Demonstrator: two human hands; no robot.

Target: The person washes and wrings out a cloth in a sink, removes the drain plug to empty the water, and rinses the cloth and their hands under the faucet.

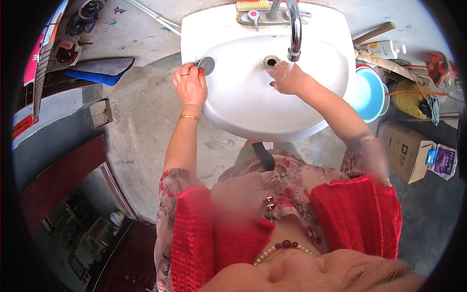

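Note:
A white sink basin [243,114] lies in front of me, with a chrome faucet [296,34] over it and water running from the spout. My left hand [191,83] is at the basin's left edge, its fingers closed on a round grey metal disc [207,65]. Inside the basin, my right hand [287,78] is under the stream, right beside the open drain hole [271,62]. Its fingers are loosely spread, and I see nothing held in them.
Behind the faucet sits a yellow brush [253,5]. At the right are a light blue basin [367,95], a white bottle [384,49], a cardboard box [405,150] and a purple box [443,160]. A blue and grey object [104,69] lies at the left.

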